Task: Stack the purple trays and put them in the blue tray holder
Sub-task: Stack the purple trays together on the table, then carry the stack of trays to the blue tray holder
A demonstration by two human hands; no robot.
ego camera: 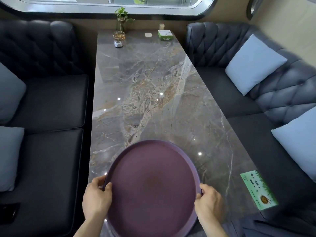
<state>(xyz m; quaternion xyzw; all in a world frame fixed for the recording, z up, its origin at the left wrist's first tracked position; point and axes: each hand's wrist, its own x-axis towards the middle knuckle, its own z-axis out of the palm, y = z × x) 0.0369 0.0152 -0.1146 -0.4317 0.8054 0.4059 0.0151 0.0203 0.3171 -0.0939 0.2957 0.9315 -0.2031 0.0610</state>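
A round purple tray [152, 185] is held over the near end of a grey marble table [153, 93]. My left hand [96, 197] grips its left rim, thumb on top. My right hand [209, 200] grips its right rim the same way. A second rim edge shows under the tray at the lower right, so it may be a stack; I cannot tell how many. No blue tray holder is in view.
At the table's far end stand a potted plant [122, 19], a glass ashtray [119, 35], a small white device [118, 44] and a green tissue box [165, 35]. A green sign [258, 190] lies near right. Dark sofas with pale cushions flank both sides.
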